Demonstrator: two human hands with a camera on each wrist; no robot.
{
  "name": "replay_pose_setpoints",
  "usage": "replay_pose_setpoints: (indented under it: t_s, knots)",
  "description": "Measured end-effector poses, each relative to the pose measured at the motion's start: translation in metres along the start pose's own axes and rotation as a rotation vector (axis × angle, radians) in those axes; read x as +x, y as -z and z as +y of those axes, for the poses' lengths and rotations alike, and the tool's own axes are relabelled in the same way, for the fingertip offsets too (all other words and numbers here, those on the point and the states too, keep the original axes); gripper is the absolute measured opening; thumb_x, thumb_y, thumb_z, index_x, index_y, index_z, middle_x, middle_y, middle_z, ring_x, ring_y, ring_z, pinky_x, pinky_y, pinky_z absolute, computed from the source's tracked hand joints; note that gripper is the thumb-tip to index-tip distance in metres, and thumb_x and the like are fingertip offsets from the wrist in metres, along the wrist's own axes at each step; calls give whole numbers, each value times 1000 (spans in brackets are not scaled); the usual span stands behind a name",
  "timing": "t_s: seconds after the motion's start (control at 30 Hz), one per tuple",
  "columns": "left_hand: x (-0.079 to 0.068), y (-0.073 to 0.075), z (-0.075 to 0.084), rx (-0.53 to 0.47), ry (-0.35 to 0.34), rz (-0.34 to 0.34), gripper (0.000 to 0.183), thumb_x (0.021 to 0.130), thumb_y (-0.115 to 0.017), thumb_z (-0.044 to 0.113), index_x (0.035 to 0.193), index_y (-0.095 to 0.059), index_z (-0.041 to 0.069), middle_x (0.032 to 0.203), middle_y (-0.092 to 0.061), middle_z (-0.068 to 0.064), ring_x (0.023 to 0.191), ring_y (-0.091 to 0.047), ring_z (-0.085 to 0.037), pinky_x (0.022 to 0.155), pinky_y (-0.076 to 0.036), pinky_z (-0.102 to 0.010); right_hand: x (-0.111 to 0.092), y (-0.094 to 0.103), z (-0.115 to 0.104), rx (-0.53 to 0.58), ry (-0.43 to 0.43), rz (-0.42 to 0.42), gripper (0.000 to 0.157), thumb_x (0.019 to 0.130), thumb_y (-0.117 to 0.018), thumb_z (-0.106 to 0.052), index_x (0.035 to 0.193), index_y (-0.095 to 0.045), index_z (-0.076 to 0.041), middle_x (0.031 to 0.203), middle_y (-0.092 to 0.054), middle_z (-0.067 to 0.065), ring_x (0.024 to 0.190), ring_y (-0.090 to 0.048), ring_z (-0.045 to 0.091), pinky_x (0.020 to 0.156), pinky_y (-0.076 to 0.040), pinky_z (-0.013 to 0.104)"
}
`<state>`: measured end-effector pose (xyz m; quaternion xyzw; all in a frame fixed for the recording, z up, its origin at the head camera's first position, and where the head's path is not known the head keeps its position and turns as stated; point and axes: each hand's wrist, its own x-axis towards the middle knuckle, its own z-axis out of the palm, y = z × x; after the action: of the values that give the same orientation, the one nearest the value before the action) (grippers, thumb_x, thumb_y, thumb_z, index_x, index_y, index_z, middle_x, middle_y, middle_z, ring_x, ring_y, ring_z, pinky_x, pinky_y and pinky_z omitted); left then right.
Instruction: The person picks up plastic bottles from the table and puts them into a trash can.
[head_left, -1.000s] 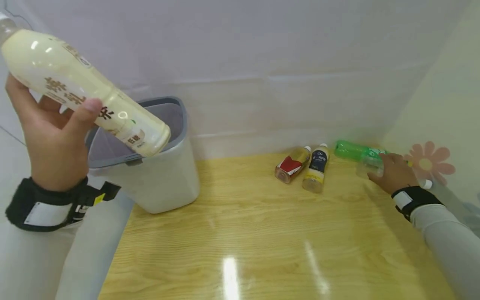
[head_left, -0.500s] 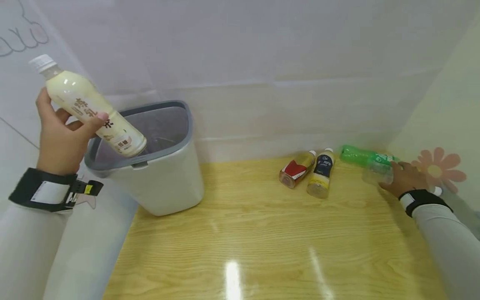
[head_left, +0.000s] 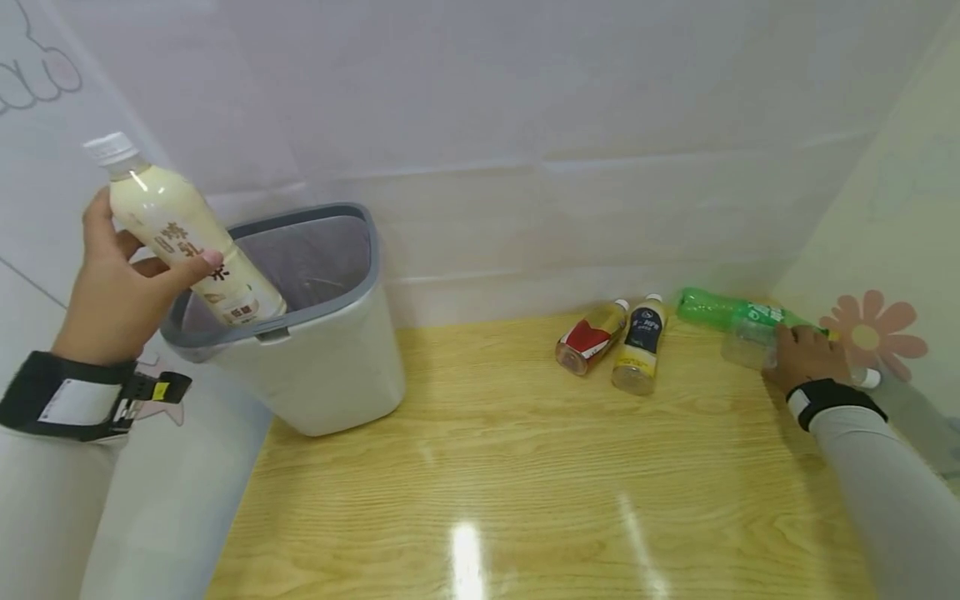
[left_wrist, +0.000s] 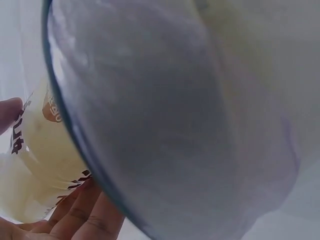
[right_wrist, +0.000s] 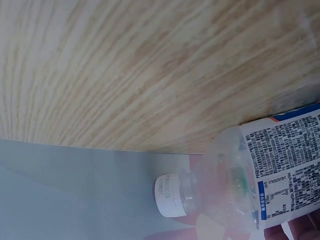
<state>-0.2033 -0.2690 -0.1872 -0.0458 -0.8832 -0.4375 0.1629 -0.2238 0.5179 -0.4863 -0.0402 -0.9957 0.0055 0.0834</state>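
Note:
My left hand (head_left: 138, 279) grips a cream-coloured milk tea bottle (head_left: 176, 217) with a white cap. The bottle is tilted cap-up, its base dipping inside the rim of the grey-white bin (head_left: 330, 342). In the left wrist view, thumb and fingers lie on opposite sides of the milk tea bottle (left_wrist: 42, 150), beside the bin's rim. Far right, my right hand (head_left: 810, 358) holds a clear plastic bottle lying on its side. The right wrist view shows this clear bottle (right_wrist: 220, 175) with a white cap and printed label, fingers (right_wrist: 300, 227) against its label.
A green bottle (head_left: 708, 308) lies directly behind the clear one. Left of these, a red-labelled bottle (head_left: 588, 339) and a dark-labelled bottle (head_left: 641, 342) lie side by side on the wooden table (head_left: 480, 450). White sheeting covers the back, and a side panel with a flower (head_left: 866, 336) stands at right.
The milk tea bottle has moved away from the camera and down, its base now inside the bin's rim. My right hand has shifted slightly along the clear bottle.

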Motion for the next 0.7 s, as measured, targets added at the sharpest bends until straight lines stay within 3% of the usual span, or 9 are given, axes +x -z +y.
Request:
replay_pose_setpoints:
  t_s: [0.13, 0.3, 0.4, 0.47, 0.53, 0.57, 0.63, 0.7]
  knots:
    - [0, 2, 0, 16, 11, -34, 96, 81, -70, 13, 146, -3, 36, 119, -45, 13, 89, -57, 3, 66, -47, -2, 1, -2, 2, -3, -4, -1, 74, 74, -69, -19, 129, -32, 15, 119, -38, 44, 108, -33, 62, 92, -28, 76]
    - [0, 3, -1, 148, 60, -56, 96, 84, -67, 29, 147, 6, 38, 131, -44, 3, 97, -54, -2, 67, -43, -3, 1, -5, 0, 47, -7, 40, 72, 73, -68, -18, 127, -34, 15, 118, -39, 45, 105, -34, 62, 91, -27, 77]
    - [-1, 2, 1, 175, 89, -66, 95, 86, -63, 36, 146, 10, 40, 138, -39, -11, 112, -52, -16, 87, -50, -25, -1, -5, -5, 82, 3, 82, 73, 72, -69, -18, 127, -35, 14, 118, -40, 44, 104, -35, 61, 89, -28, 78]
    - [-3, 0, 3, 177, 96, -63, 94, 86, -61, 38, 146, 11, 40, 139, -38, -11, 122, -46, -22, 98, -46, -42, -3, -3, -9, 100, 12, 106, 76, 71, -71, -19, 129, -35, 13, 118, -40, 44, 103, -36, 61, 88, -29, 78]
    - [-5, -1, 4, 158, 80, -45, 92, 87, -61, 36, 147, 8, 39, 136, -42, -5, 126, -44, -20, 104, -42, -39, -6, -1, -12, 110, 23, 119, 79, 70, -74, -20, 130, -34, 13, 117, -41, 44, 102, -37, 61, 87, -30, 78]
    - [-7, -2, 5, 151, 64, -29, 91, 87, -62, 35, 148, 5, 37, 132, -44, 2, 125, -45, -17, 102, -43, -28, -7, 0, -13, 116, 31, 123, 80, 70, -74, -21, 131, -34, 13, 116, -41, 44, 100, -38, 61, 86, -31, 77]
    - [-10, -4, 8, 131, 26, 8, 87, 87, -63, 31, 149, -1, 33, 122, -47, 17, 117, -50, -4, 88, -42, -8, -9, 2, -17, 144, 47, 146, 81, 69, -76, -20, 131, -35, 12, 113, -44, 43, 96, -42, 60, 79, -36, 75]
    - [-14, -7, 13, 81, -24, 51, 82, 87, -64, 23, 149, -10, 27, 114, -49, 22, 106, -54, 3, 73, -40, 1, -11, 6, -21, 166, 72, 176, 82, 69, -76, -21, 132, -35, 12, 110, -46, 42, 91, -45, 59, 73, -39, 72]
